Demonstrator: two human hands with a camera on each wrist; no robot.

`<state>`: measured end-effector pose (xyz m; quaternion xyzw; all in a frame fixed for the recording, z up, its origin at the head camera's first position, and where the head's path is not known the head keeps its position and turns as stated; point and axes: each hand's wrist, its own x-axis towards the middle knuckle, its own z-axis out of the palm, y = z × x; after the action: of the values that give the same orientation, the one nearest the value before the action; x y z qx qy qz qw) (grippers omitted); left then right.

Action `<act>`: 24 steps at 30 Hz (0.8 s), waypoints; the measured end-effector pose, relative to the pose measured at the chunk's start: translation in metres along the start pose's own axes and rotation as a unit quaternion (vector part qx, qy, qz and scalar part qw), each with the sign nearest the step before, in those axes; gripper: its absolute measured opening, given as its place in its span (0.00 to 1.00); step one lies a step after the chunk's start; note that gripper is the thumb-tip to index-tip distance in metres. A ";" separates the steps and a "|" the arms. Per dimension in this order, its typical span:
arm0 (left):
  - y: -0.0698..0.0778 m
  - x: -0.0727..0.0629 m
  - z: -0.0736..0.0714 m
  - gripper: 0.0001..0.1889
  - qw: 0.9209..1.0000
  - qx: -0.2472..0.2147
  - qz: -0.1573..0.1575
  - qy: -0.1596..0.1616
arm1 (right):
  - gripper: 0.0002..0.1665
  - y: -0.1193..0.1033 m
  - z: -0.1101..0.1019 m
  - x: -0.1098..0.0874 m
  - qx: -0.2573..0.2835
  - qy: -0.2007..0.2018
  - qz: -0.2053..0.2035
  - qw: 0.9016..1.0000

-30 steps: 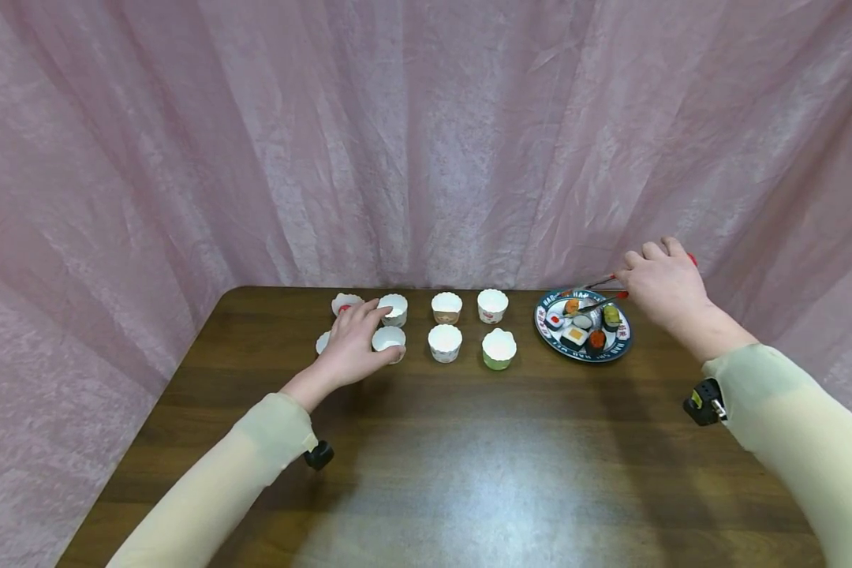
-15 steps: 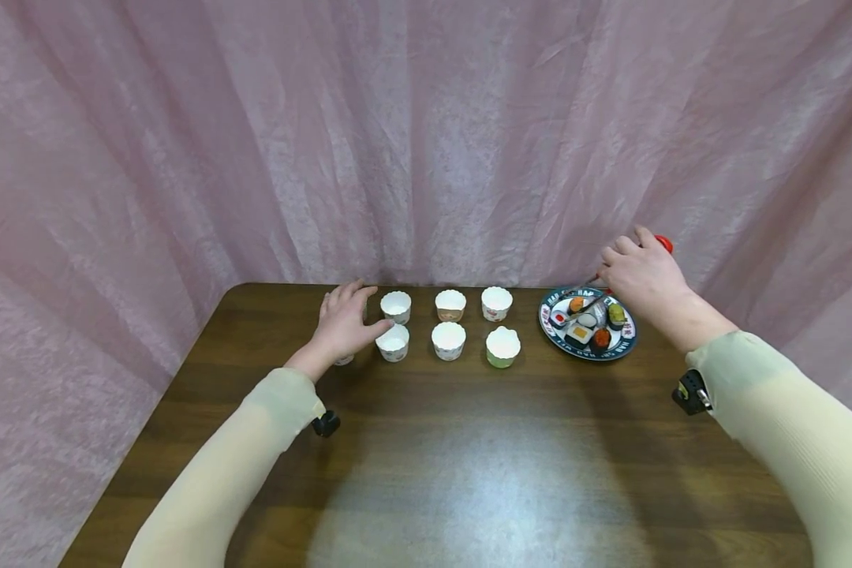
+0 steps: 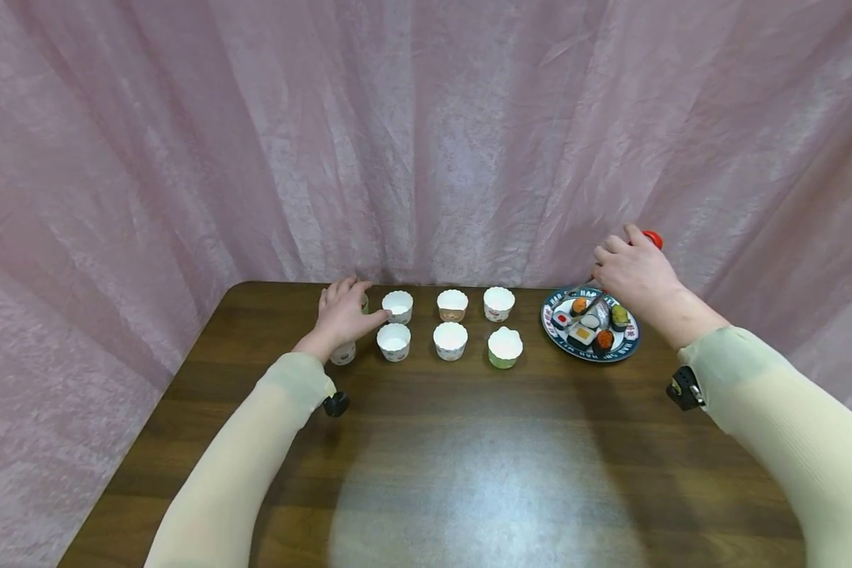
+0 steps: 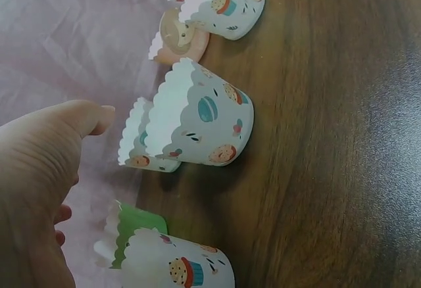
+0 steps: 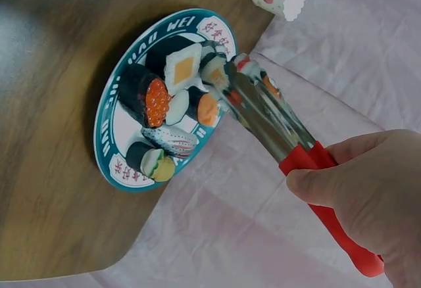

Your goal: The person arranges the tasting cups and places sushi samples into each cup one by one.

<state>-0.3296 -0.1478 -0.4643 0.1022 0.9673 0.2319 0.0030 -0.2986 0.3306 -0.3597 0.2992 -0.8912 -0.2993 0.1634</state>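
My right hand (image 3: 635,268) grips a pair of metal tongs (image 5: 263,114) with red handles. The tongs' tips reach down over the far left part of a round plate (image 3: 589,356) with a dark teal, lettered rim. Several sushi pieces sit on that plate, among them one topped with orange roe (image 5: 156,102) and a white one with a yellow square (image 5: 183,69). Over the leftmost paper cups hovers my left hand (image 3: 341,315), fingers relaxed and holding nothing. Its thumb is near a white cup with printed sweets (image 4: 207,114). The hand partly hides a cup (image 3: 344,354) and a green cup (image 4: 141,225).
Paper baking cups stand in two rows, including a brown one (image 3: 452,305), a green-based one (image 3: 504,349) and a white one (image 3: 450,341). They stand near the far edge of the wooden table (image 3: 426,450). A pink curtain (image 3: 426,158) hangs right behind.
My right hand has shifted left with the tongs, and the tongs' arms look closer together over the plate. My left hand has moved slightly up and left over the leftmost cups.
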 end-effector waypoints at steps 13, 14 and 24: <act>0.001 0.016 0.010 0.46 0.999 0.038 -0.013 -0.016 | 0.11 -0.004 0.005 0.007 -0.026 -0.024 -0.007 0.999; 0.002 0.018 0.011 0.46 0.999 0.039 -0.015 -0.019 | 0.11 -0.005 0.005 0.007 -0.024 -0.026 -0.007 0.999; 0.006 0.032 0.020 0.45 0.997 0.060 -0.031 -0.047 | 0.13 -0.006 0.004 0.007 -0.026 -0.032 -0.006 0.999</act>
<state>-0.3589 -0.1273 -0.4782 0.0834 0.9809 0.1684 0.0495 -0.3033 0.3236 -0.3654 0.2900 -0.8862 -0.3328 0.1408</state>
